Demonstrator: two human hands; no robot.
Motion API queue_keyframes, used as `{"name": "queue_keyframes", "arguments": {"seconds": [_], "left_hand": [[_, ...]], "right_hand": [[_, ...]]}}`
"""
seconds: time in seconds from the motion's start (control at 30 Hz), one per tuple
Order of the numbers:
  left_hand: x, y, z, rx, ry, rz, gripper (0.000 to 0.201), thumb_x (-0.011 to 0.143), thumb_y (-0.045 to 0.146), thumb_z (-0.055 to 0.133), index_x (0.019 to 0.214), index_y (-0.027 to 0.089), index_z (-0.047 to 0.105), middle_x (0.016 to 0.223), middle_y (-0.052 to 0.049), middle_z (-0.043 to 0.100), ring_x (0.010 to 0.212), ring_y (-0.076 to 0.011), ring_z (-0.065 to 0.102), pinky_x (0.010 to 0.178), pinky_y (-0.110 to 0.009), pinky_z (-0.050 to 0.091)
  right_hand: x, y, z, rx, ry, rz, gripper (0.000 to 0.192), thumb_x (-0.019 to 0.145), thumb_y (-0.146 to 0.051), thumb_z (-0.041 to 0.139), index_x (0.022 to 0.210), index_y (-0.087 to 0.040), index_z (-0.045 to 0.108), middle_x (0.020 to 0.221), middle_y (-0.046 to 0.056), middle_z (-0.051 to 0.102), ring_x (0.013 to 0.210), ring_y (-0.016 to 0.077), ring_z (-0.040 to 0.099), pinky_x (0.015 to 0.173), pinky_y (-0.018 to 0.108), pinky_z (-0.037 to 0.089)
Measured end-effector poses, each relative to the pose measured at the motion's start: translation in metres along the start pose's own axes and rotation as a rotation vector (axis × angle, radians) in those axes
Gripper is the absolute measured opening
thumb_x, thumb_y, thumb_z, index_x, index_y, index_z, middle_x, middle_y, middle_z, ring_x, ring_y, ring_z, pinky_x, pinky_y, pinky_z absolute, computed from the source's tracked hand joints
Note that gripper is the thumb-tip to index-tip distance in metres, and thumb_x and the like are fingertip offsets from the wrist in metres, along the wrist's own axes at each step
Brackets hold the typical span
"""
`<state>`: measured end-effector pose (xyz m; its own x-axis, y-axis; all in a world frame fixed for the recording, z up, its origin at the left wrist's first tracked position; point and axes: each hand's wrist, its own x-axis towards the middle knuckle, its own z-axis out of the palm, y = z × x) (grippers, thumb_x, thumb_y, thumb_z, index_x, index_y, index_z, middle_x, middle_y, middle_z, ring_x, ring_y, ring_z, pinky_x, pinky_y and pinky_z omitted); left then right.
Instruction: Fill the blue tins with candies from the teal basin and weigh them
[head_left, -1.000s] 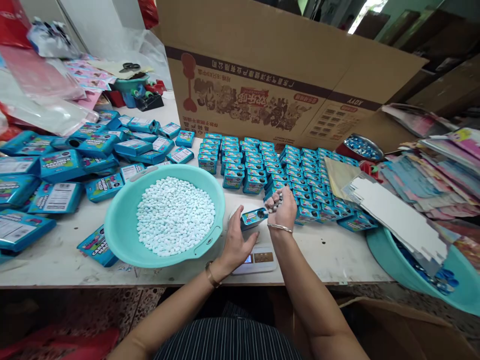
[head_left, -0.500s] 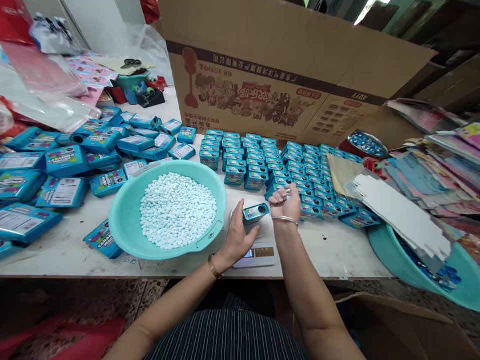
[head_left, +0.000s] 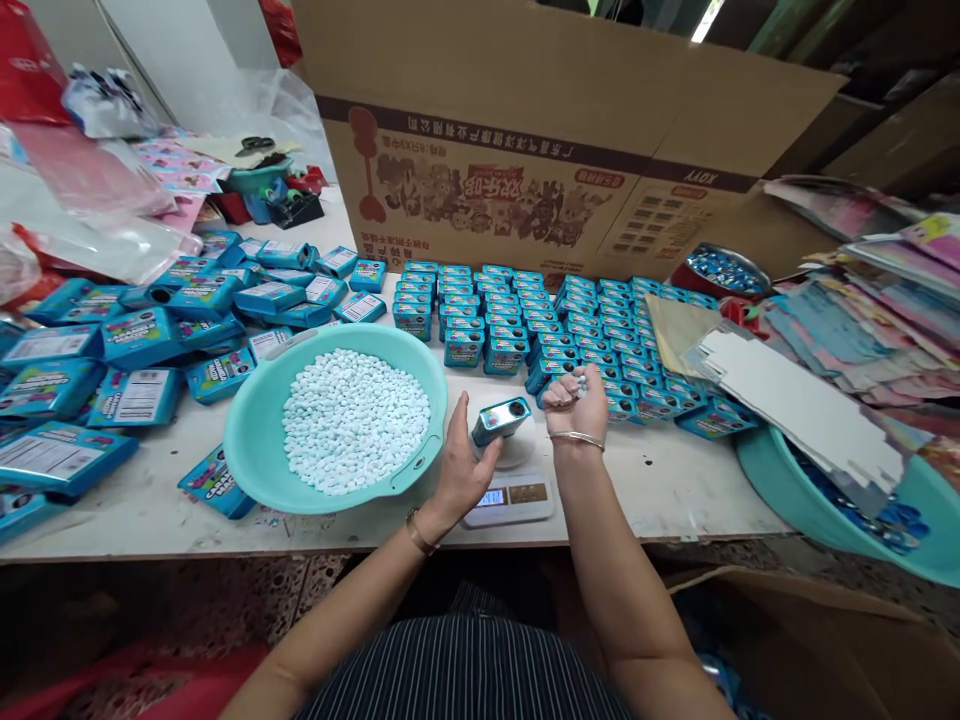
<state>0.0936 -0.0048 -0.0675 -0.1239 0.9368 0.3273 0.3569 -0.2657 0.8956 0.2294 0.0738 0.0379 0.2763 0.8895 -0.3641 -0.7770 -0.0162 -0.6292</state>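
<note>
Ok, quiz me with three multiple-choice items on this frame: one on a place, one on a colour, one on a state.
1. Where is the small tin that the left hand holds?
A. Over the scale
B. Inside the basin
C. On the cardboard box

2. What colour are the tablets in the basin?
A. Red
B. White
C. Black

3. How is the right hand?
A. Flat on the table
B. Curled, with a few tablets at its fingers
C. Gripping scissors

Answers: 1 A, the tin sits tilted above the scale's round pan, right of the basin. 2 B, the heap is white with a pale bluish cast. 3 B, the hand is raised beside the tin's open hole, fingers curled, white pieces showing at them.
</note>
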Motion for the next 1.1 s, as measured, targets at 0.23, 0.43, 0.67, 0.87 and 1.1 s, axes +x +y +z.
{"name": "queue_keyframes", "arguments": {"seconds": [0.23,0.43,0.67,0.87,1.1], "left_hand": [[-0.001,-0.004,0.0,-0.016,0.006,-0.016,0.074,0.089,0.028,0.061,0.153,0.018,0.024,0.159,-0.017,0.034,0.149,-0.0296,0.029,0.123,-0.049,0.027],[0.002,-0.002,0.003,-0.018,0.003,-0.026,0.075,0.088,0.028,0.062,0.153,0.019,0.025,0.158,-0.017,0.035,0.148,-0.03,0.031,0.122,-0.049,0.029],[0.005,-0.001,0.006,-0.021,-0.005,-0.048,0.078,0.086,0.028,0.065,0.153,0.017,0.026,0.157,-0.019,0.036,0.147,-0.0303,0.034,0.12,-0.05,0.032],[0.006,0.0,0.005,-0.025,-0.013,-0.053,0.077,0.086,0.028,0.064,0.152,0.018,0.026,0.157,-0.019,0.037,0.147,-0.0311,0.034,0.12,-0.052,0.032],[0.007,0.0,0.006,-0.036,-0.02,-0.047,0.076,0.086,0.027,0.064,0.152,0.018,0.026,0.157,-0.018,0.038,0.147,-0.0305,0.035,0.12,-0.051,0.032]], "right_hand": [[0.003,0.028,0.003,-0.149,-0.002,-0.097,0.037,0.087,-0.046,0.064,0.067,-0.021,0.046,0.047,-0.012,0.038,0.038,0.0038,0.036,0.044,0.018,0.041],[0.008,0.039,-0.001,-0.217,-0.064,-0.232,0.04,0.081,-0.051,0.068,0.067,-0.021,0.046,0.05,-0.01,0.043,0.043,0.0061,0.045,0.055,0.023,0.051],[0.009,0.042,0.0,-0.214,-0.071,-0.305,0.038,0.078,-0.048,0.07,0.064,-0.021,0.046,0.051,-0.009,0.045,0.046,0.0069,0.047,0.056,0.023,0.052],[0.01,0.041,0.001,-0.211,-0.057,-0.296,0.037,0.078,-0.046,0.07,0.064,-0.021,0.046,0.051,-0.008,0.047,0.047,0.0073,0.048,0.056,0.024,0.053],[0.006,0.038,0.004,-0.193,-0.033,-0.271,0.037,0.079,-0.041,0.069,0.06,-0.02,0.045,0.053,-0.007,0.048,0.046,0.0064,0.047,0.052,0.022,0.051]]}}
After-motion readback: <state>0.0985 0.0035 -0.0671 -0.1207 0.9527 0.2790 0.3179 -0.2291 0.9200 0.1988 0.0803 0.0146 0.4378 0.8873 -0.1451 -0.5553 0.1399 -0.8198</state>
